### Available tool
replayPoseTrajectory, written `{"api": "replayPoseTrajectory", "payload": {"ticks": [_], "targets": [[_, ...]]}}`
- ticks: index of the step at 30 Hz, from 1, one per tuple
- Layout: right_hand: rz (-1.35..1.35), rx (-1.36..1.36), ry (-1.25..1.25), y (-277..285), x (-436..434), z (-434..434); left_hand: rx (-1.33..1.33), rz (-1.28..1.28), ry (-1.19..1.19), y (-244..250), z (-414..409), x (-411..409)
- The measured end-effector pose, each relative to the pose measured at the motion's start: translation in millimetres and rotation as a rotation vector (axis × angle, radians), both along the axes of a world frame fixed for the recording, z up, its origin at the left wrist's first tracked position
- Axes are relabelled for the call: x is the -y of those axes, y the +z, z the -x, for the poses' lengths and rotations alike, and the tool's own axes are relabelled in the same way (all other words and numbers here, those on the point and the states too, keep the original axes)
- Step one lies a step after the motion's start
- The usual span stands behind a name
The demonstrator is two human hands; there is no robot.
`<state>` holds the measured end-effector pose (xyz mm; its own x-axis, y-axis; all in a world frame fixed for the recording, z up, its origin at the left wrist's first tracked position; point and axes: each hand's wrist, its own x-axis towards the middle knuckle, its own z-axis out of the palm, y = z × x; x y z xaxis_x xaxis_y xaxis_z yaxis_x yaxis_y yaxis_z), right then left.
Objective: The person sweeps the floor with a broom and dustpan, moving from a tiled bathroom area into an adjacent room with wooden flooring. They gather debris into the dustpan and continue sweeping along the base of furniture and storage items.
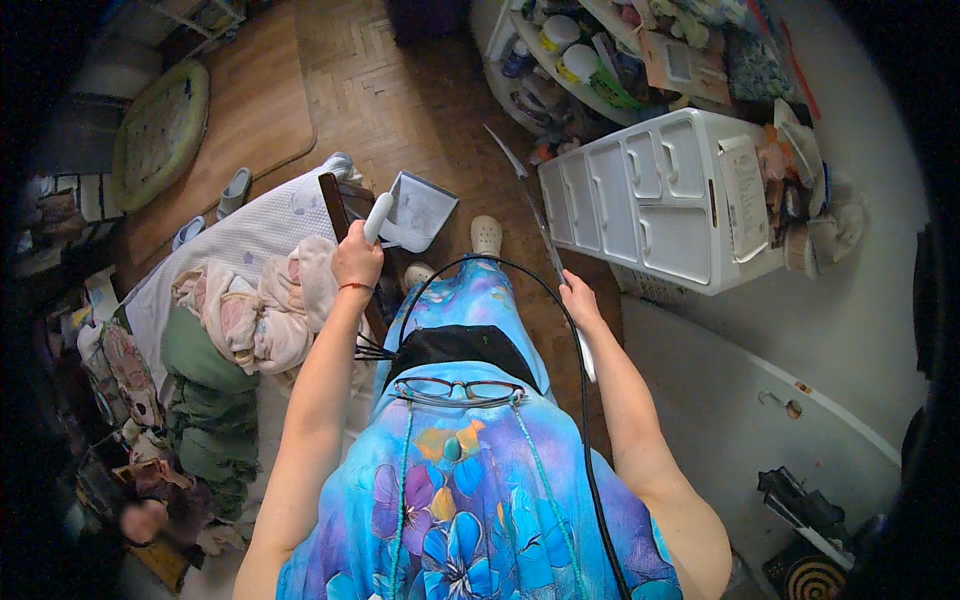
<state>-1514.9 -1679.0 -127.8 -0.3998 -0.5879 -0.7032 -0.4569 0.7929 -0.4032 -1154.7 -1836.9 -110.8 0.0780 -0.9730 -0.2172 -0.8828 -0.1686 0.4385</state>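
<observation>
My left hand (pixel 358 256) is closed around the thick white handle of a dustpan (pixel 421 210). Its pale, grey-edged pan lies beyond my fist, near a dark wooden bed edge (pixel 332 196). Grey smudges show inside the pan, too unclear to name. In my right hand (pixel 580 300) is a long thin stick (pixel 546 236), probably a broom handle. The stick runs away from me past the white drawer unit, towards a narrow pale head (pixel 508 151) at its far end. Whether that head touches the floor I cannot tell. The stick's white near end passes below my right hand.
A white plastic drawer unit (pixel 619 191) stands right, below loaded shelves (pixel 577 75). Left is a bed with a white quilted cover (pixel 225 240), crumpled blankets (pixel 289 307) and green bedding (pixel 206 405). Slippers (pixel 235 193) lie beyond it. A black cable (pixel 525 268) loops before me.
</observation>
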Motion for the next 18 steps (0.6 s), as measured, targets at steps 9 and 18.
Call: {"api": "replayPoseTrajectory", "payload": {"ticks": [9, 18], "targets": [[-0.055, -0.029, 0.011, -58, -1, 7, 0.023, 0.012, -0.012, -3, -3, -2], [-0.097, -0.002, 0.0, -18, -75, 4, -0.016, -0.009, -0.001, -3, -3, -1]]}}
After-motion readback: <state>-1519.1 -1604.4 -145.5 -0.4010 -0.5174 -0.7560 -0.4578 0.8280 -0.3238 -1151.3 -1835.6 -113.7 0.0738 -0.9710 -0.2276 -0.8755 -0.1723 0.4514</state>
